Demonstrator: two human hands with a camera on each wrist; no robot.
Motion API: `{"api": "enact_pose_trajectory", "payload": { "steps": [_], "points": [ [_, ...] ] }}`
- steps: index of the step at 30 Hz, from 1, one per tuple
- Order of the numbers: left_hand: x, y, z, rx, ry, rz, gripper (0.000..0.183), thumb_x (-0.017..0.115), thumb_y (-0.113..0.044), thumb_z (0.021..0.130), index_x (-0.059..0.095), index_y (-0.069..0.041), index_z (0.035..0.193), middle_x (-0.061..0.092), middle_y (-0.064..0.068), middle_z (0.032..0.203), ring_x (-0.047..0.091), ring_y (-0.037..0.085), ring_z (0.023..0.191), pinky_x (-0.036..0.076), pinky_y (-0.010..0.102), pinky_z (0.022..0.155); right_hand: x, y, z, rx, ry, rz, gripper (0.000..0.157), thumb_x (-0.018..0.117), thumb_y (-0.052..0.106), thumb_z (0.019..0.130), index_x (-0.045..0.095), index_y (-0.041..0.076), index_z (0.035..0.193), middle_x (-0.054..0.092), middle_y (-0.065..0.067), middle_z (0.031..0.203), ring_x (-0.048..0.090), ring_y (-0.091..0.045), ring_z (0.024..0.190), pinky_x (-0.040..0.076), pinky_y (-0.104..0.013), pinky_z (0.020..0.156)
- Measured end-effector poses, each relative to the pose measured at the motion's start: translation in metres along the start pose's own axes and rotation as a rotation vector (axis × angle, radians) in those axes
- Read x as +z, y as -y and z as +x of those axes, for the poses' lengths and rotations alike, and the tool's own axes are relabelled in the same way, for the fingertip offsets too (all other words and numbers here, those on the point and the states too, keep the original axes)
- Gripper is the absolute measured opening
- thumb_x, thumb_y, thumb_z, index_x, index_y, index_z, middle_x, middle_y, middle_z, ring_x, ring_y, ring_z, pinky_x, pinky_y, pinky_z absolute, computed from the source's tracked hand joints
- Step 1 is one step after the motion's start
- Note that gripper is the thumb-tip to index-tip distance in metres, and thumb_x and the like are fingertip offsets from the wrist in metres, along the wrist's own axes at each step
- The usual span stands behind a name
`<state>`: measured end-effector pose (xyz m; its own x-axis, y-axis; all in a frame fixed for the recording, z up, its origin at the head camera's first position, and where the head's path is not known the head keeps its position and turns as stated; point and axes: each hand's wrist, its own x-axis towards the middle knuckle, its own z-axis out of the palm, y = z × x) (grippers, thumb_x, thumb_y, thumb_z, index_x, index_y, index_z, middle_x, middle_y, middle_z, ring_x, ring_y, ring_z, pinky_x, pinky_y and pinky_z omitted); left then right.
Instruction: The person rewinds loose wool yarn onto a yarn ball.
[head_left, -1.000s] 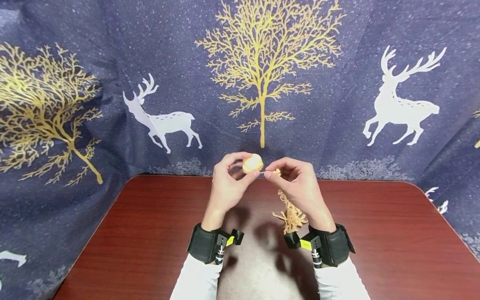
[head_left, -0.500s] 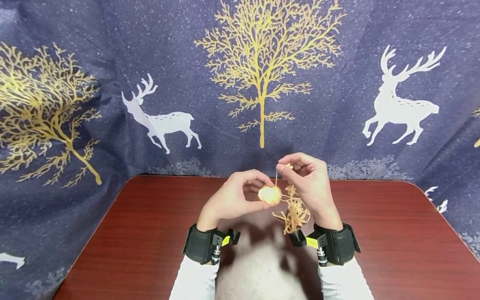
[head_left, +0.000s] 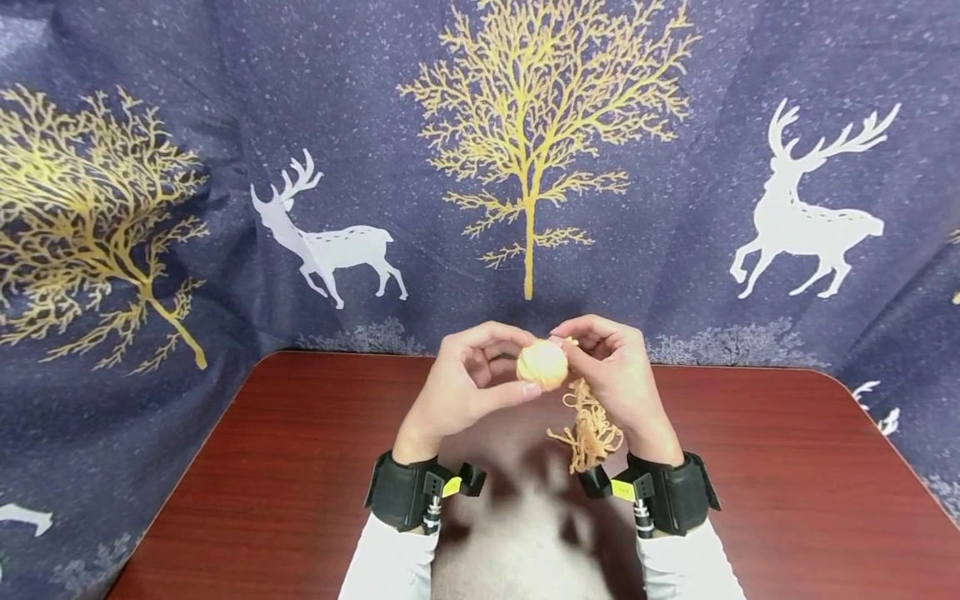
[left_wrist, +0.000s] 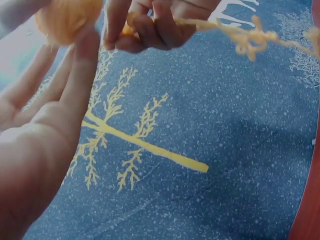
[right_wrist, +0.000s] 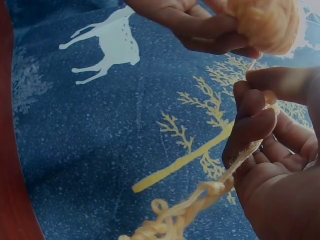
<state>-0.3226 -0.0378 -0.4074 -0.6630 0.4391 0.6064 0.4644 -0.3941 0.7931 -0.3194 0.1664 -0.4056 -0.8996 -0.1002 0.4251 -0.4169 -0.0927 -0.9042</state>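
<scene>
A pale yellow-orange ball of yarn (head_left: 542,365) is held between the thumb and fingers of my left hand (head_left: 463,385). Just right of it, my right hand (head_left: 611,367) pinches the yarn strand (right_wrist: 254,64) that runs from the ball. In the right wrist view the strand passes through the curled fingers of that hand and comes out below the palm. From there a tangled bunch of loose yarn (head_left: 591,429) hangs under the right hand. The left wrist view shows the yarn ball (left_wrist: 67,20) at the fingertips, cut off by the top edge.
A reddish-brown table (head_left: 300,467) lies below both hands, its far edge close to a dark blue cloth (head_left: 465,250) printed with trees and white deer. Black camera straps (head_left: 401,492) sit on both wrists.
The left hand brought the yarn ball right and down, then slightly back up, turning it. The right hand rose and moved right, drawing the strand up, then came back down beside the ball.
</scene>
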Motion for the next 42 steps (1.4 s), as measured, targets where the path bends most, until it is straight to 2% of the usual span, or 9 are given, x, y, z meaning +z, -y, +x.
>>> {"api": "enact_pose_trajectory", "payload": {
  "steps": [4,9,12,15,23,30,34,37,42],
  "points": [
    [0.003,0.000,0.003,0.017,-0.208,-0.032,0.041,0.074,0.016,0.078,0.058,0.017,0.115,0.070,0.018,0.108,0.068,0.018,0.098,0.059,0.036,0.088,0.003,-0.002,0.000,0.008,0.027,-0.072,0.008,0.071,-0.006,0.089,0.072,-0.001,0.095,0.067,-0.006,0.074,0.057,-0.010,0.062,0.049,-0.020,0.055],
    [0.005,0.002,0.006,-0.042,-0.487,-0.052,0.034,0.071,0.017,0.078,0.064,0.004,0.109,0.071,0.006,0.102,0.069,0.016,0.092,0.059,0.027,0.084,0.009,-0.002,0.000,0.018,0.082,-0.218,0.007,0.075,0.002,0.089,0.073,0.000,0.095,0.071,-0.006,0.083,0.062,-0.013,0.069,0.051,-0.022,0.058],
    [0.004,0.004,0.007,-0.084,-0.569,0.005,0.032,0.073,0.015,0.078,0.065,0.005,0.107,0.071,0.009,0.101,0.068,0.017,0.091,0.059,0.027,0.082,0.012,-0.001,-0.001,0.026,0.120,-0.268,0.006,0.076,0.003,0.089,0.073,0.003,0.094,0.071,-0.006,0.083,0.060,-0.013,0.065,0.048,-0.022,0.054],
    [0.002,0.007,0.006,-0.129,-0.583,0.148,0.032,0.077,0.010,0.079,0.065,0.007,0.109,0.070,0.013,0.103,0.068,0.019,0.092,0.060,0.032,0.082,0.013,0.000,-0.002,0.023,0.132,-0.280,0.006,0.076,0.003,0.089,0.073,0.005,0.094,0.070,-0.007,0.082,0.058,-0.013,0.063,0.046,-0.022,0.051],
    [-0.002,0.010,0.004,-0.227,-0.445,0.439,0.036,0.081,0.005,0.078,0.065,0.005,0.110,0.066,0.017,0.114,0.070,0.029,0.100,0.061,0.035,0.083,0.009,0.004,-0.002,0.001,0.102,-0.262,0.006,0.076,0.002,0.089,0.073,0.001,0.094,0.071,-0.009,0.085,0.063,-0.017,0.067,0.051,-0.022,0.056],
    [-0.007,0.010,-0.001,-0.286,-0.169,0.563,0.034,0.081,0.004,0.078,0.068,0.001,0.110,0.070,0.014,0.107,0.072,0.026,0.095,0.060,0.033,0.084,0.003,0.007,-0.003,-0.022,0.028,-0.159,0.011,0.074,-0.001,0.089,0.071,-0.007,0.097,0.070,-0.013,0.082,0.064,-0.014,0.068,0.054,-0.023,0.063],
    [-0.009,0.007,-0.002,-0.257,0.022,0.511,0.036,0.082,0.004,0.079,0.068,0.000,0.112,0.070,0.010,0.106,0.071,0.020,0.096,0.058,0.032,0.089,0.000,0.007,-0.001,-0.043,-0.010,-0.092,0.012,0.074,-0.003,0.089,0.069,-0.011,0.098,0.069,-0.007,0.078,0.057,-0.011,0.062,0.047,-0.021,0.057],
    [-0.009,0.004,-0.003,-0.208,0.124,0.396,0.038,0.083,0.005,0.079,0.067,0.000,0.113,0.070,0.010,0.109,0.070,0.020,0.100,0.058,0.034,0.092,-0.002,0.007,0.000,-0.053,-0.011,-0.058,0.012,0.073,-0.004,0.089,0.069,-0.012,0.097,0.069,-0.007,0.078,0.055,-0.012,0.061,0.045,-0.021,0.054],
    [-0.007,0.000,-0.003,-0.136,0.158,0.101,0.043,0.078,0.016,0.078,0.062,0.009,0.117,0.066,0.016,0.114,0.068,0.024,0.104,0.057,0.044,0.094,-0.002,0.006,-0.001,-0.046,0.020,-0.011,0.010,0.072,-0.005,0.089,0.069,-0.010,0.097,0.067,-0.011,0.075,0.058,-0.013,0.058,0.052,-0.024,0.052]
  ]
}}
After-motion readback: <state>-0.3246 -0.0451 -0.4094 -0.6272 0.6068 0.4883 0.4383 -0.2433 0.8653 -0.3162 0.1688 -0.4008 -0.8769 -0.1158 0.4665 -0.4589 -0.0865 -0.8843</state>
